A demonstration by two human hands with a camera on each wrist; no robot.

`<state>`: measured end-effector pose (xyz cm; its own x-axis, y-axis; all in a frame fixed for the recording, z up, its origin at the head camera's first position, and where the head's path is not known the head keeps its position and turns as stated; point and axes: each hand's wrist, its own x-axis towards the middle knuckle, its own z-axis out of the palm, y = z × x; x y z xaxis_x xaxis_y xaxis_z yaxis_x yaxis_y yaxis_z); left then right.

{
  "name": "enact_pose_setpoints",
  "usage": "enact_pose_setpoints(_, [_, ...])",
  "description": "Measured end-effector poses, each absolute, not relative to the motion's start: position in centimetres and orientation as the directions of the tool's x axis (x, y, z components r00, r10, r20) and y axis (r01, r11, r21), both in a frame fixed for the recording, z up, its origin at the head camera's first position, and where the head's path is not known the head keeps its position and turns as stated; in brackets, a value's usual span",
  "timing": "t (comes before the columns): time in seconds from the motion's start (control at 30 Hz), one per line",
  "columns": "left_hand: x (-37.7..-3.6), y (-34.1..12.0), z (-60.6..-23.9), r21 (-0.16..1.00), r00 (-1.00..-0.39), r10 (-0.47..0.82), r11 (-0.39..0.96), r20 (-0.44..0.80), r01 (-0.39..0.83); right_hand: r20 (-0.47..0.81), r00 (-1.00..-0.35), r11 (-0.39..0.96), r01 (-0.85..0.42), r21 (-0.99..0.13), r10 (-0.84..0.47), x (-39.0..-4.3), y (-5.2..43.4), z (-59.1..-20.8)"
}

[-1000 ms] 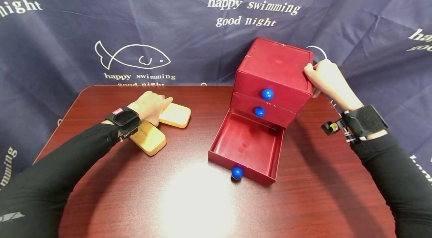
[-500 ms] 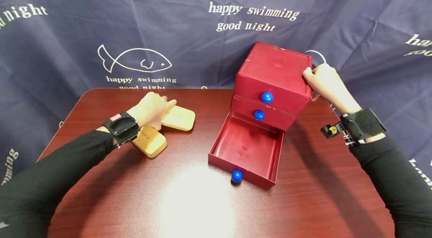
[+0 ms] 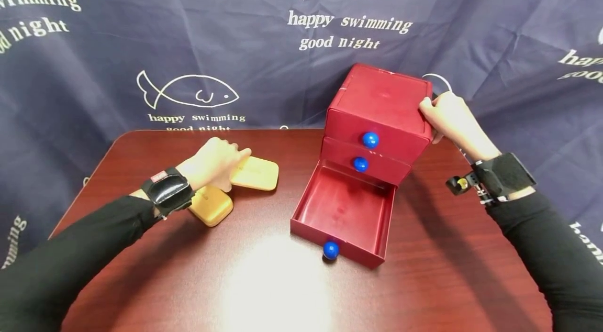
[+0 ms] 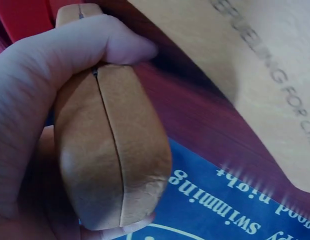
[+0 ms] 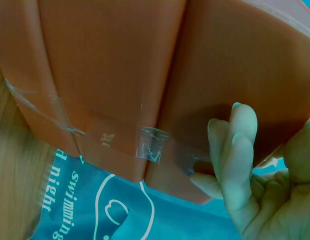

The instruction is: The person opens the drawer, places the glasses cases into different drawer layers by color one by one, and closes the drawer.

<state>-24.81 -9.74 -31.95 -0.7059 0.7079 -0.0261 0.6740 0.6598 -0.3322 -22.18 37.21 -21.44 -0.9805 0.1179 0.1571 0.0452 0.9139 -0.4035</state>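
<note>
Since the earlier frames the left hand (image 3: 214,163) has been carried a little toward the red drawer chest (image 3: 379,117), and the darker tan case (image 3: 212,205) is now more hidden beneath the wrist. In the left wrist view, the fingers (image 4: 70,55) are seen curled round a tan case (image 4: 112,150): a smooth, rounded, ochre-coloured shell with a thin seam running along its narrow edge. A paler, flat case (image 3: 256,173) printed with dark lettering lies on the table (image 3: 264,290) just beside it, to the left of the chest.

The right hand (image 3: 449,117) is clamped on the chest's upper back corner, thumb on the top edge and fingers (image 5: 235,150) pressed against its taped rear wall. The chest has three drawers with blue ball knobs; the bottom drawer (image 3: 344,214) is pulled fully out in front of it, the upper two are closed.
</note>
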Motion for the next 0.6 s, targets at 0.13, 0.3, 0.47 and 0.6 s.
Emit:
enact_pose_setpoints(0.13, [-24.1,-9.4,-32.0,-0.351,-0.68,0.733,0.643,0.026,0.68,0.164,-0.98,0.915,0.039,-0.402,0.114,-22.3,37.3,-21.5])
enact_pose_setpoints(0.3, [-23.5,-9.4,-32.5,-0.367,-0.653,0.754,0.628,0.071,0.686,0.163,-0.98,0.919,0.037,-0.393,0.109,-22.3,37.3,-21.6])
enact_pose_setpoints(0.47, [-23.5,-9.4,-32.4,-0.372,-0.658,0.75,0.631,0.067,0.681,0.161,-0.98,0.918,0.046,-0.395,0.118,-22.2,37.2,-21.6])
enact_pose_setpoints(0.6, [-23.7,-9.3,-32.1,-0.347,-0.666,0.743,0.643,0.066,0.682,0.163,-0.979,0.918,0.045,-0.394,0.118,-22.2,37.2,-21.5])
